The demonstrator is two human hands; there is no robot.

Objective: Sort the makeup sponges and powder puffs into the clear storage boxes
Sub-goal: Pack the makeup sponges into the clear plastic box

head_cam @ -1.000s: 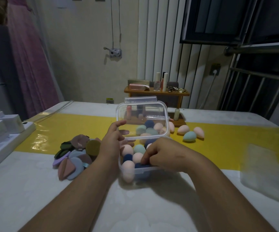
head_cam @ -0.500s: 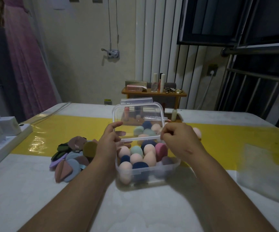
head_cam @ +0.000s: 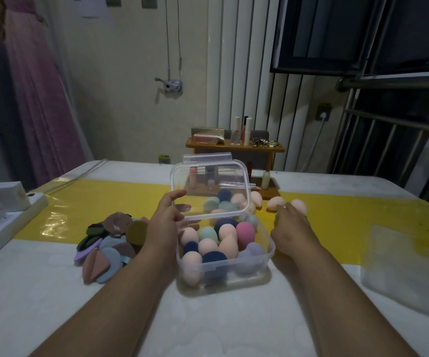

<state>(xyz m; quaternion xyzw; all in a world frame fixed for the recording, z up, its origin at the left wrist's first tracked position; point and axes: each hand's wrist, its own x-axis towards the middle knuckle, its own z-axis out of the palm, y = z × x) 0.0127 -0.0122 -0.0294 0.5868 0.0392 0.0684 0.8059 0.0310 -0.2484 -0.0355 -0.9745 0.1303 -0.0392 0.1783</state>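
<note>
A clear storage box (head_cam: 223, 275) sits on the table in front of me, filled with several egg-shaped makeup sponges (head_cam: 245, 231) in pink, peach, teal and navy. Its hinged lid (head_cam: 208, 176) stands upright. My left hand (head_cam: 165, 222) pinches the lid's left edge, thumb in front and fingers behind. My right hand (head_cam: 289, 230) reaches past the box's right side, its fingers stretched over the loose sponges (head_cam: 275, 202) on the yellow strip, a fingertip by a pink one (head_cam: 300, 206). A pile of flat powder puffs (head_cam: 110, 243) lies left of the box.
A second clear container (head_cam: 401, 266) lies at the right of the table. A white power strip with chargers (head_cam: 7, 215) runs along the left edge. A wooden rack with cosmetics (head_cam: 234, 146) stands at the far side behind the box.
My right hand left the box and moved right and forward to the loose sponges on the yellow strip. My left hand kept its hold on the upright lid.
</note>
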